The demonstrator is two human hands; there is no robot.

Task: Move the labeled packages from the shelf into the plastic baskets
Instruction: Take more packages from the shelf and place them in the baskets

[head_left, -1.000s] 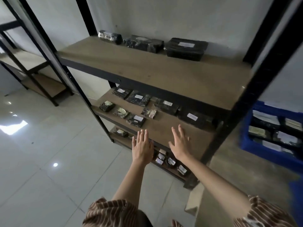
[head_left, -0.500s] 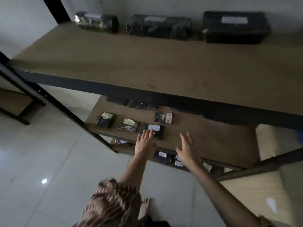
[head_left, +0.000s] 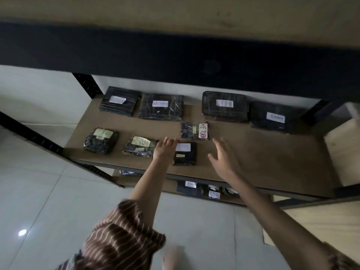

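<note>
The small black package [head_left: 185,153] lies between 2 open, empty hands — left hand [head_left: 164,150] touching its 9 o'clock edge, right hand [head_left: 224,158] near at 3 o'clock — long axis 12-to-6.

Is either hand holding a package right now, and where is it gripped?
Nothing is held. The left hand reaches the small black white-labelled package at its left edge; the right hand hovers open beside it.

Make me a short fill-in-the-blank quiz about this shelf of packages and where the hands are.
1. The back row on the brown wooden shelf holds ___ black wrapped packages.
2. The left hand touches the small black package with a ___ label.
3. The right hand is open and holds ___.

Missing words: four; white; nothing
</note>
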